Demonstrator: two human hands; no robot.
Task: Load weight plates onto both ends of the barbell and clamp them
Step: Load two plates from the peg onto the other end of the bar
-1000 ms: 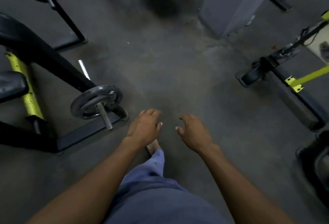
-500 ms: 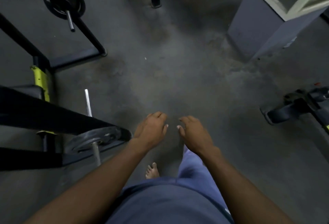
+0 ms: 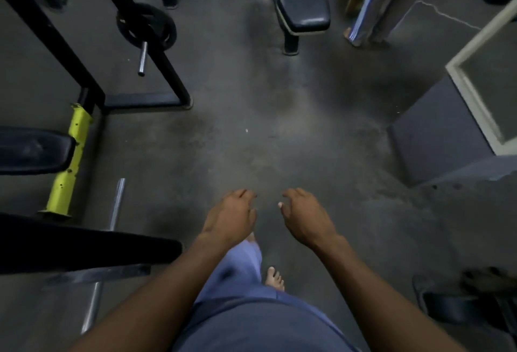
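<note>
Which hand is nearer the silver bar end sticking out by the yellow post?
Left. The left hand hangs empty just right of the silver bar end; the right hand is farther right, beyond the left hand.

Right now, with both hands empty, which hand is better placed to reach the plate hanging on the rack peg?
Left, probably. The weight plate hangs on the black rack at upper left, on the side of the left hand. The right hand would have to cross the body. Both hands are open and far from it.
</note>
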